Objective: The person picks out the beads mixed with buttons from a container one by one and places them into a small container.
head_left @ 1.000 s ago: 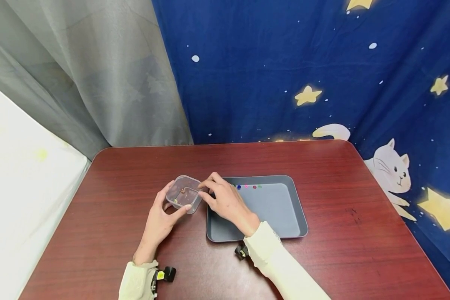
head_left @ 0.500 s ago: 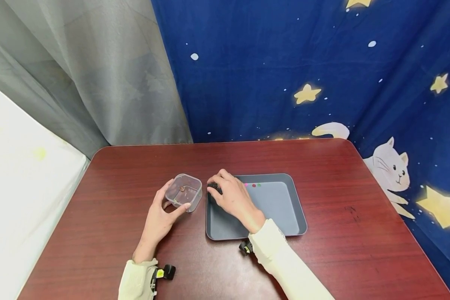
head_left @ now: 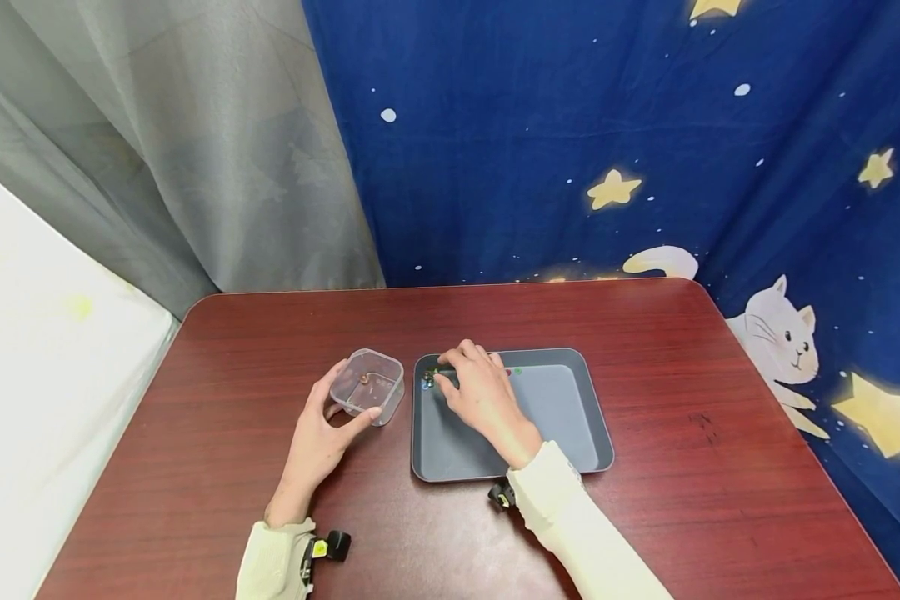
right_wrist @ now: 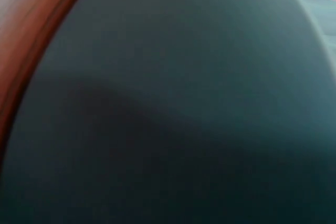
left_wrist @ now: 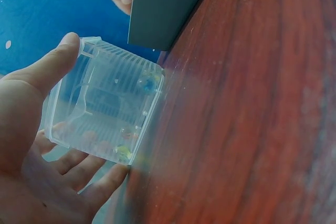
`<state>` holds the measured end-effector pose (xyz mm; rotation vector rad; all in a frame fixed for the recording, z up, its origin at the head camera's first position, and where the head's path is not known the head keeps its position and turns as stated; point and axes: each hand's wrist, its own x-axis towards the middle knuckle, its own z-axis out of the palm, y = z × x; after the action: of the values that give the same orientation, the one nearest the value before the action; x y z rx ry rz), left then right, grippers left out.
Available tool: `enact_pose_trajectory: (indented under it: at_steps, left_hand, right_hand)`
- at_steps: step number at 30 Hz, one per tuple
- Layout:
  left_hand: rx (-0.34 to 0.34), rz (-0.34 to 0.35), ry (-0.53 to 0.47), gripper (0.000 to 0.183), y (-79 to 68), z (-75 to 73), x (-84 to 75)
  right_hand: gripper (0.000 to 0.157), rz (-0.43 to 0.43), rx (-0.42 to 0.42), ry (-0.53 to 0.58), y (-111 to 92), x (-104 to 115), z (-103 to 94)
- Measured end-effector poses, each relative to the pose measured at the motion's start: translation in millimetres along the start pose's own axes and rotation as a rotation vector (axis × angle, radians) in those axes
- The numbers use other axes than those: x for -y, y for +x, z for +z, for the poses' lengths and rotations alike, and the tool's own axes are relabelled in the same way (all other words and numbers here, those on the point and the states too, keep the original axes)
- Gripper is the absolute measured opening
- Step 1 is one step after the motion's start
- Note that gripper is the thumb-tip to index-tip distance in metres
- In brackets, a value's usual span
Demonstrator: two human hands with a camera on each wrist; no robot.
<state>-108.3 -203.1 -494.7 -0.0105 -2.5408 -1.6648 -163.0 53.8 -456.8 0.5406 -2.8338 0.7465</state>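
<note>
A person's left hand (head_left: 322, 437) curls its thumb and fingers round a clear box (head_left: 386, 402), just left of a grey tray (head_left: 562, 417) on a red-brown table (head_left: 195, 467). Inside the box I see at least 2 beads, including a yellow bead (left_wrist: 124, 153). The right hand (head_left: 483, 400) is over the tray's far left part, thumb and forefinger parted, beside clustered beads (head_left: 429, 377); I can't tell whether its fingertips touch any. The step in hand looks like arranging beads; the next move seems to call for a light, precise touch.
</note>
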Motion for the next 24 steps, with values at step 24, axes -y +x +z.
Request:
enact_pose_trajectory:
  at_steps: [24]
  left_hand:
    - [0.006, -0.017, -0.002, 0.087, -0.8, 0.1, 1.5]
  right_hand:
    - [0.041, 0.135, 0.06, -0.124, -10.8, -14.7, 2.9]
